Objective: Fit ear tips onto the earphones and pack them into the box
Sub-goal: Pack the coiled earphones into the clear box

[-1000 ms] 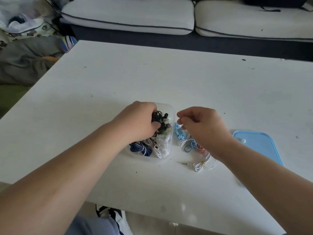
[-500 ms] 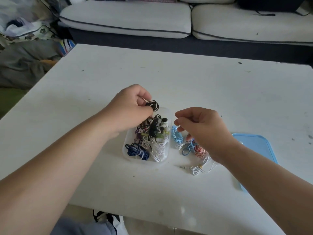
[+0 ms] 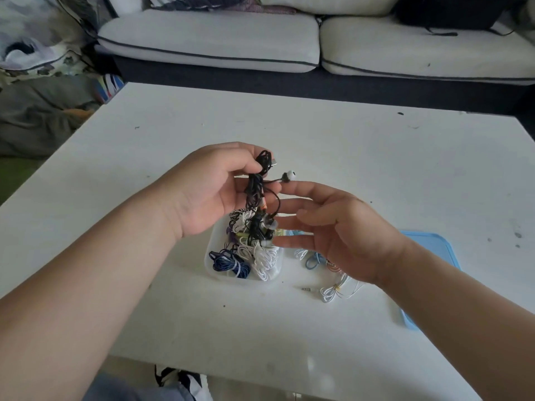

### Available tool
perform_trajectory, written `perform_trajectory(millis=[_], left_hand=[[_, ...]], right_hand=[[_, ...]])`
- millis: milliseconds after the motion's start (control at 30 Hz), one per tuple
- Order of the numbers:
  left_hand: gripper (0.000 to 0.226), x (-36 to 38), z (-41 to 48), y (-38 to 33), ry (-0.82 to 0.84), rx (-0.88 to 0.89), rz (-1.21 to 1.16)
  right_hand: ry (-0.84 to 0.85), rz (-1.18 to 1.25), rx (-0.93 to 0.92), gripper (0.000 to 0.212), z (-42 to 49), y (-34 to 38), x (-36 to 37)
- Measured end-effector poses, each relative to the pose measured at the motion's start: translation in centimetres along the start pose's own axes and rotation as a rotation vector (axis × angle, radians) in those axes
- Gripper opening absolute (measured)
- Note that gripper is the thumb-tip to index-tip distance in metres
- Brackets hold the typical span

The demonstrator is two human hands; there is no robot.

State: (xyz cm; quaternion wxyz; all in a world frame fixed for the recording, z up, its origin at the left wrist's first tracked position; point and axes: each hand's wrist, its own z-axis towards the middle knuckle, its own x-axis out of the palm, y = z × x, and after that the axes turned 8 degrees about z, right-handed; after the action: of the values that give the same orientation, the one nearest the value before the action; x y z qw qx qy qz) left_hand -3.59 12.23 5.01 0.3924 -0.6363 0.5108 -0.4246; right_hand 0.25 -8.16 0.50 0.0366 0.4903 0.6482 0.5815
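Observation:
My left hand (image 3: 208, 189) pinches a bundle of black earphones (image 3: 256, 183) and holds it up above the clear plastic box (image 3: 214, 273). One earbud with a white ear tip (image 3: 289, 176) sticks out to the right. Tangled black cable hangs from the bundle down into the box. Blue, white and black coiled earphones fill the box. My right hand (image 3: 341, 235) hovers just right of the bundle with its fingers straight and spread, the fingertips close to the hanging cable.
Loose earphones, a white pair (image 3: 333, 293) and a blue pair (image 3: 312, 260), lie on the white table (image 3: 376, 169) right of the box. The blue lid (image 3: 434, 247) lies further right, partly under my right forearm. A sofa stands beyond the table's far edge.
My left hand rose out of the box with the black earphones. My right hand opened its curled fingers and moved up and left towards the bundle.

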Motion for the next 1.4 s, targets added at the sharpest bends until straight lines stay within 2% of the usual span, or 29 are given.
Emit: perform_trajectory(millis=[67,133,167,233,333,400,467,567,667,800,833,933,1000,1067,1133,1167,1233,1400], left_hand=[[0.022,0.6,0.1,0.6,-0.001,0.008,0.049],[0.023,1.9,0.3,1.8,-0.003,0.006,0.126],[0.026,2.6,0.4,2.5,-0.015,0.012,0.194],[0.032,3.7,0.6,3.6,-0.038,0.055,0.403],[0.032,3.3,0.6,3.8,-0.024,0.151,0.673],[0.029,1.8,0.2,3.4,-0.065,0.230,0.920],[0.029,0.3,-0.5,3.4,-0.019,0.210,1.182],[0.030,-0.8,-1.4,4.6,0.190,0.098,1.484],[0.033,-0.8,-1.0,6.7,0.208,0.133,1.578],[0.003,-0.6,-0.4,7.0,0.115,0.253,1.450],[0.005,-0.7,-0.3,6.5,0.063,0.258,1.375],[0.011,-1.1,-0.2,3.9,-0.060,0.145,0.916],[0.010,-1.1,-0.3,2.6,-0.041,0.071,0.524],[0.010,-0.8,-0.3,2.0,0.002,0.039,0.250],[0.019,-0.5,-0.2,1.8,0.026,0.029,0.121],[0.023,-0.4,-0.1,1.7,0.026,0.027,0.074],[0.024,-0.4,-0.1,1.4,0.010,0.022,-0.022],[0.019,-0.3,-0.2,0.9,0.057,0.007,-0.217]], right_hand=[[-0.008,0.023,0.019,0.037,-0.2,0.6,0.1],[-0.093,0.050,0.040,0.028,-0.3,1.0,-0.1],[-0.129,0.031,0.051,0.031,-0.3,1.0,-0.4],[-0.151,-0.066,0.083,0.040,-0.4,0.7,-0.8],[-0.188,-0.071,0.088,0.037,-0.2,-0.1,-1.1],[-0.270,-0.094,0.076,0.027,0.1,-0.4,-1.3],[-0.367,-0.312,0.028,0.015,0.3,-0.6,-1.9],[-0.428,-0.823,-0.018,0.004,0.3,-1.1,-1.9],[-0.409,-0.925,-0.017,0.005,0.4,-1.7,-1.6],[-0.471,-1.079,-0.113,0.021,0.7,-1.8,-1.6],[-0.488,-1.090,-0.143,0.023,0.7,-1.8,-1.7],[-0.539,-1.091,-0.268,0.020,0.7,-1.6,-1.6],[-0.537,-1.024,-0.321,0.021,0.6,-1.4,-1.4],[-0.447,-0.812,-0.281,0.029,0.6,-1.0,-1.1],[-0.303,-0.565,-0.177,0.040,0.4,-0.9,-0.9],[-0.249,-0.530,-0.149,0.044,0.4,-0.9,-0.9],[-0.198,-0.595,-0.154,0.045,0.4,-1.2,-0.7],[-0.269,-0.672,-0.198,0.036,0.5,-1.6,0.4]])
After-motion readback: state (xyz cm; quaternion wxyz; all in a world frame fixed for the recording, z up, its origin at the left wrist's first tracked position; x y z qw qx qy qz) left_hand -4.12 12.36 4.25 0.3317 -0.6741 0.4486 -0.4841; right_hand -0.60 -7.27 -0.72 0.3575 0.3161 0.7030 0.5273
